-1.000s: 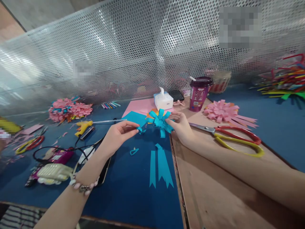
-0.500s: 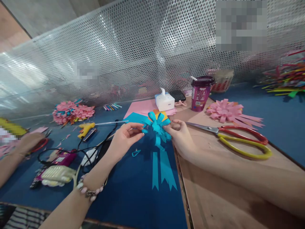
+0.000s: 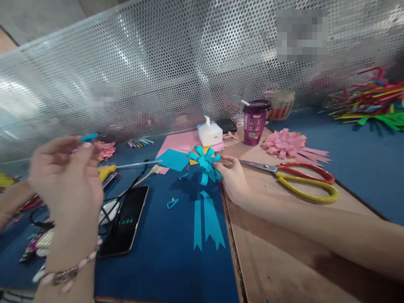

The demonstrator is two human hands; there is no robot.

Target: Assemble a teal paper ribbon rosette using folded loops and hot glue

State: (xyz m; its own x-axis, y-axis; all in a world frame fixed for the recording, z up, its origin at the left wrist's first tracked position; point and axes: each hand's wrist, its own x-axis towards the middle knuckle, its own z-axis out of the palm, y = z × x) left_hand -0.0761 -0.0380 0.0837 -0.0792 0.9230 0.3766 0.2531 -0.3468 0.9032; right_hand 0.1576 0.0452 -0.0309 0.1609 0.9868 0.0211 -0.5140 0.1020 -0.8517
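The largest thing was the perforated metal screen (image 3: 167,63), which stood behind the tissue pack (image 3: 211,134), perhaps as a divider. The scissors (image 3: 268,168) lay to the right of the tissue pack and nearer, with their handles pointing away from it, probably so that they could be taken easily. The left hand (image 3: 67,176), raised and blurred, was well to the left of the tissue pack. The right hand (image 3: 235,179) was nearer than the pack and slightly to its right. Its thumb and fingers pinched the right edge of the blue paper flower (image 3: 205,161), which was in front of the pack; I suppose this edge grip left the loops uncrushed. Still nearer lay the forked blue strips (image 3: 213,225), side by side, perhaps to remain flat. The smallest was a blue paper scrap (image 3: 89,137), seemingly grasped by the left fingertips, maybe because it was so little.
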